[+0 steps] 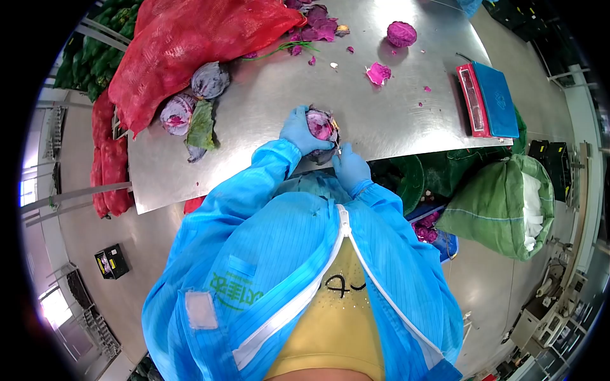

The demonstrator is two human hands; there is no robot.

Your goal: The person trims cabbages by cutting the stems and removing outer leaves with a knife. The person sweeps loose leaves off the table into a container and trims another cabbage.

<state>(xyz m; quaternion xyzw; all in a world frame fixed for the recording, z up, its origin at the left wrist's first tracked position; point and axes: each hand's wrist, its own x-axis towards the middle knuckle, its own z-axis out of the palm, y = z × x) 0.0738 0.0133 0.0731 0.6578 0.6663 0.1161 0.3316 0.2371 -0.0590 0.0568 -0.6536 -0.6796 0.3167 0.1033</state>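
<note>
My left hand [297, 132], in a blue glove, is closed around the side of a red cabbage [323, 127] at the table's near edge. Pale, cut-looking patches and loose outer leaves show on the cabbage. Also gloved in blue, my right hand [352, 169] is closed at the cabbage's lower right side. Something thin and light shows at its fingertips, too small to make out. Two untrimmed red cabbages, one bluish [210, 80] and one purple-veined [178, 114], lie to the left beside a green leaf [201, 126].
A big red mesh sack [190, 54] covers the steel table's [273, 82] far left. Farther right lie a bright purple cabbage [401, 34], a leaf piece [379, 73] and a red-and-blue box [488, 100]. Below stand a green sack [486, 206] and a blue crate [448, 246] holding purple scraps.
</note>
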